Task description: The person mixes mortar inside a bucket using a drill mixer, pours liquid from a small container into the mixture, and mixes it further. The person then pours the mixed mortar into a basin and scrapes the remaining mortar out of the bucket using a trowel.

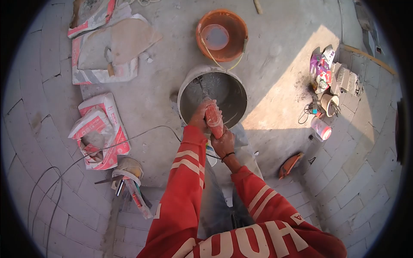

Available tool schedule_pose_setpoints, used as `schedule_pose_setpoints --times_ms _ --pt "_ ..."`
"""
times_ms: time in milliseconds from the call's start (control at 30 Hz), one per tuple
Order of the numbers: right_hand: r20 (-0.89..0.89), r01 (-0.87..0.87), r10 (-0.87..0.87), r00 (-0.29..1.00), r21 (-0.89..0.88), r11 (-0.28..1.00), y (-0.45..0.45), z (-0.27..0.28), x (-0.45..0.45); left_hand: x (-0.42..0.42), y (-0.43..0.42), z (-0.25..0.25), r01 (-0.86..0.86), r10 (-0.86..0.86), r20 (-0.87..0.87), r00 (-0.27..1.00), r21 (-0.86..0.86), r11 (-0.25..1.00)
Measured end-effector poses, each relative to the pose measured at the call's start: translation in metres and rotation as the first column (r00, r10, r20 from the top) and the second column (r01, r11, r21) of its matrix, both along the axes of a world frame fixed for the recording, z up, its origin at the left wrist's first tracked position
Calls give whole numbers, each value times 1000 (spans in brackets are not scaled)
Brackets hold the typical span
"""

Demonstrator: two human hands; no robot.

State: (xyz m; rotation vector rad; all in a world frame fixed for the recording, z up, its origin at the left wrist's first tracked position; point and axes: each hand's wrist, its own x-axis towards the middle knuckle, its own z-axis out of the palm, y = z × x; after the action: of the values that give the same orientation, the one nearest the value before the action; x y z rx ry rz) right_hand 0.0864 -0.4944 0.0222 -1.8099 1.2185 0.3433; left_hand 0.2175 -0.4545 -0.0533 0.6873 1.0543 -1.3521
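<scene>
The left hand has its fingers curled round the front of a dusty red handheld power tool; the right hand has its fingers wrapped round the rear. The tool overlaps the six o'clock side of a round grey bucket. An orange plastic bucket stands at twelve.

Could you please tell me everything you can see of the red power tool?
The red power tool looks plastic-bodied, smeared with pale grime. It points away from the wearer, its shaft reaching into the grey bucket. The left hand holds its front, the right hand its rear. Whether it is running is unclear.
</scene>
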Motion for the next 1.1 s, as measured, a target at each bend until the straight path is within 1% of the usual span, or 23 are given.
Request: schedule_pose_setpoints --times_ms 67,133,167,267,367,467,567,667,733,767,867,967,1067,1100 --pt "-22 -84 83 996 -47 995 -4 -2 0 -3 2 4 -129 129 1 992 -21 991" --pt "-38 -161 159 987 -79 984 -8 4 9 1 4 15 -131 131 8 991 -18 991" --pt "-51 -165 161 986 -80 983 -9 4 12 6 2 19 -132 133 19 991 -21 991" --pt "-75 -173 167 983 -78 982 -10 9 16 -1 6 8 -178 183 83 980 -60 982" --pt "-63 -188 182 981 -101 977 -15 9 19 -2 4 -5 -210 232 118 966 -175 962" --pt "-72 -200 191 979 -153 968 -24 9 17 0 -5 11 -196 221 164 961 -154 968" --pt "-96 -184 170 981 -159 970 -39 13 17 -5 -16 -6 -107 151 180 972 -233 967" --pt "-132 -162 142 981 -153 975 -54 13 11 -31 -30 -32 -210 218 36 975 -156 965" --pt "-139 -152 129 982 -176 972 -58 8 -2 -35 -41 -14 -196 208 68 976 -146 970" --pt "-143 -118 95 985 -167 979 -59 10 -8 -38 -46 -3 -190 202 81 976 -139 972" --pt "-137 -27 7 991 -145 989 -62 11 -14 -49 -55 0 -195 198 38 980 -74 978" --pt "-129 26 -43 991 -135 991 -61 16 -19 -58 -58 -11 -90 94 50 994 -73 993" --pt "-132 38 -56 990 -132 991 -53 12 -32 -64 -56 -17 -26 26 -4 1000 -40 999" --pt "-139 36 -54 989 -127 991 -51 13 -34 -68 -55 -20 -37 36 -9 999 -42 998"
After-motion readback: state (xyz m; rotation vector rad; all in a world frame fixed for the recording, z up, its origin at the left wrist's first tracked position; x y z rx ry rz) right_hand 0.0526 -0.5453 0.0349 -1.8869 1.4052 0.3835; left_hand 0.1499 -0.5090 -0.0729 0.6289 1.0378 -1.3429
